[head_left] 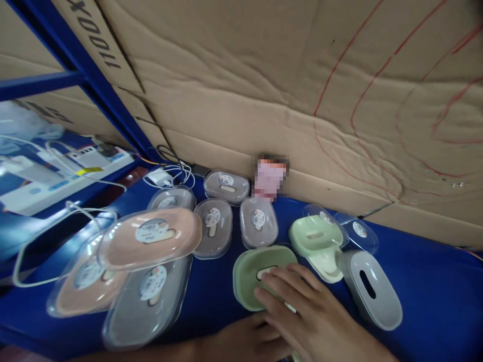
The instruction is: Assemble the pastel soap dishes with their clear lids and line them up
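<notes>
My right hand (313, 317) lies flat, fingers spread, on top of a pale green soap dish (247, 274) near the front of the blue table (433, 281). My left hand (245, 344) comes in from the lower left and sits just under the right one at the dish's near edge. Its fingers are hidden. A second green dish (315, 239) with a clear lid tilted on it lies just right of my right hand's fingers. Beside that is a grey dish (372, 289).
Several lidded soap boxes lie to the left: a peach one (151, 239), another peach one (86, 286), a grey one (147, 301) and small grey ones (213, 226). A loose clear lid (358, 231), a power strip (94, 156) with cables and a cardboard wall (302, 100) ring the back.
</notes>
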Tool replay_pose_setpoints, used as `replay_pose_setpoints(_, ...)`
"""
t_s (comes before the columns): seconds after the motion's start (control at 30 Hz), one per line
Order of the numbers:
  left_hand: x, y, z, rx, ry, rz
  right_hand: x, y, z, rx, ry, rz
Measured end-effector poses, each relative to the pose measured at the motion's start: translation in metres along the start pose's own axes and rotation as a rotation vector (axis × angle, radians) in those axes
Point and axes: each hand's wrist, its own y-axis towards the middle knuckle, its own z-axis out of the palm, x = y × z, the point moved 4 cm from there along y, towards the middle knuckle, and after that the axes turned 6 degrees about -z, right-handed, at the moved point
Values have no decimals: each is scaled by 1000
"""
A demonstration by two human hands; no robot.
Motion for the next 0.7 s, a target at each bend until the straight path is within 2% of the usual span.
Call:
replay_pose_setpoints(0.1,0,2,-2,26,38,40,-17,-3,10,-32,-25,148)
replay_pose_setpoints(0.2,1,5,-7,1,51,55,-32,-7,15,-17,-35,255)
replay_pose_setpoints(0.3,1,6,-9,-7,42,63,-37,-8,20,4,4,279)
replay_pose_setpoints(0.47,0,5,-8,22,20,69,-38,-10,22,-36,65,323)
replay_pose_setpoints(0.7,-2,5,-10,28,8,70,-38,-14,13,-122,204,428)
